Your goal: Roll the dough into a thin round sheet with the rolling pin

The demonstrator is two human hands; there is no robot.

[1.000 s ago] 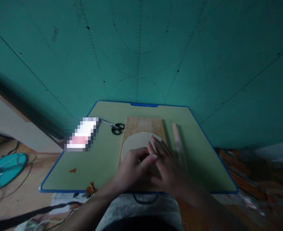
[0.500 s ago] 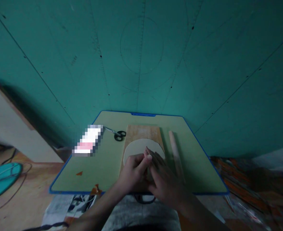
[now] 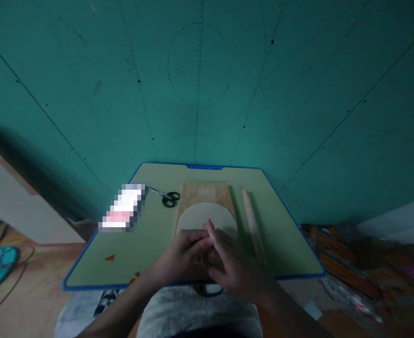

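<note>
A pale, thin round sheet, which looks like rolled dough, lies on a wooden board. Just over its near edge, my two hands touch at the fingertips. My left hand is closed, its thumb and fingers pressed against the fingers of the other hand; anything small between them is hidden. My right hand has its index finger stretched out across the left fingertips, the thumb apart below. To the right of the board lies a wooden rolling pin. Scissors with black handles lie to the left.
The low table has a blue rim and stands against a green wall. A blurred-out phone-like object lies at its left side. Small orange scraps are near the front left. Clutter covers the floor at right.
My hands stay together, but the fingers have shifted: the right index finger now crosses over the left thumb and fingertips. The view has turned slightly right. Sheet and tools stay put.
</note>
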